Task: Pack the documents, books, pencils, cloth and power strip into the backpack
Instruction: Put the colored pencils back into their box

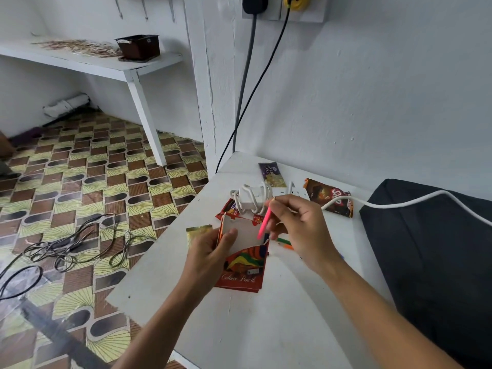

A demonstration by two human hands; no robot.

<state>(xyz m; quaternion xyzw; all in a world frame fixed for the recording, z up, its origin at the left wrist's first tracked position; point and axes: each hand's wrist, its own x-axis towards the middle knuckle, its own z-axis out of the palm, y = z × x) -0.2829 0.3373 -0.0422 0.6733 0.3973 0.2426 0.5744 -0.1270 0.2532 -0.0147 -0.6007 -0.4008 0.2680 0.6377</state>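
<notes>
A plain room in a home: a white table (266, 328) stands against a painted white wall (372, 89), wall sockets (283, 8) above it, patterned vinyl floor (93, 182) left of it, and a wall shelf (87, 62) beyond that floor.

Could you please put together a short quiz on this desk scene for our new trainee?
1. True or false: the right hand holds a pink pencil.
2. Which hand steadies the colour pencil box?
3. Where does the power strip lie: (a) inside the backpack, (b) on the table, (c) on the floor?

Key:
1. True; its lower end points at the open box.
2. The left hand.
3. (b), behind the box, with its white cable running across the backpack.
</notes>
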